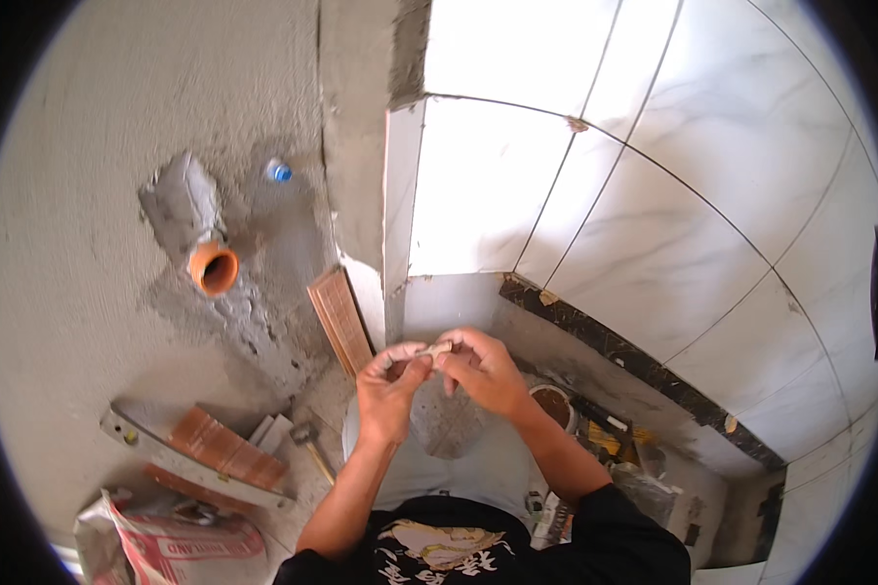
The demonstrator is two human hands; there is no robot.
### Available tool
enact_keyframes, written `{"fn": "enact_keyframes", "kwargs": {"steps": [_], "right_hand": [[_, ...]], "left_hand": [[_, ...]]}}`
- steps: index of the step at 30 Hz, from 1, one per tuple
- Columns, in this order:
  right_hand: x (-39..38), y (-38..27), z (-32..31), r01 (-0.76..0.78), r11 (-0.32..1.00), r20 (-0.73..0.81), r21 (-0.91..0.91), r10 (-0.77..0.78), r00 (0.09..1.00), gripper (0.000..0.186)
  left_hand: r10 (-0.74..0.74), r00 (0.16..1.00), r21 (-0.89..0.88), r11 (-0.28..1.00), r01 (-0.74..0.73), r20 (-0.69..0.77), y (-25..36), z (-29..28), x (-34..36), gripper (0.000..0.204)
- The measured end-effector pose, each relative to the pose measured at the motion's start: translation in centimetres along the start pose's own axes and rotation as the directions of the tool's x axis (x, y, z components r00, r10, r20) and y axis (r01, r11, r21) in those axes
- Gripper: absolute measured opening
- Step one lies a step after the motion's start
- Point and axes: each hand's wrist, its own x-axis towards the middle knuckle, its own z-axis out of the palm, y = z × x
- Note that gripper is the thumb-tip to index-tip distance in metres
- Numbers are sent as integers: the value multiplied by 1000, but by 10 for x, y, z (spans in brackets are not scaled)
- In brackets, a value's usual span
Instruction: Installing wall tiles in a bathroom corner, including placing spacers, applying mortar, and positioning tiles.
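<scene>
My left hand (388, 390) and my right hand (481, 370) meet at the middle of the view, both pinching a small, pale tan piece (437, 350) between thumbs and fingers; I cannot make out exactly what it is. Below them are my bent legs (488, 468). Behind my left hand a long reddish hollow brick (337, 312) leans by the corner of the plastered wall (88, 195).
White marbled wall tiles (702, 244) sit above a dark strip (634, 346). An orange pipe (215, 269) protrudes at left. Lower left lie a level (124, 429), bricks (205, 439), a hammer (307, 439) and a torn sack (166, 546). A bucket (554, 405) and tools stand right.
</scene>
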Motion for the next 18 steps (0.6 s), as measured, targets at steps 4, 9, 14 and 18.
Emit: {"fn": "enact_keyframes", "kwargs": {"steps": [4, 9, 14, 18], "right_hand": [[-3, 3, 10, -54, 995, -55, 88, 59, 997, 12], [-7, -1, -1, -146, 922, -68, 357, 182, 981, 11], [-6, -10, -11, -354, 738, 202, 575, 291, 935, 7], [-5, -16, -10, -212, 927, 150, 308, 173, 973, 12]], "left_hand": [[48, 998, 36, 998, -50, 38, -3, -7, -6, 15], [246, 939, 97, 956, -276, 240, 1, 3, -12, 26], [302, 908, 318, 864, -390, 292, 11, -8, -8, 19], [233, 936, 398, 858, -325, 263, 18, -11, 4, 13]]}}
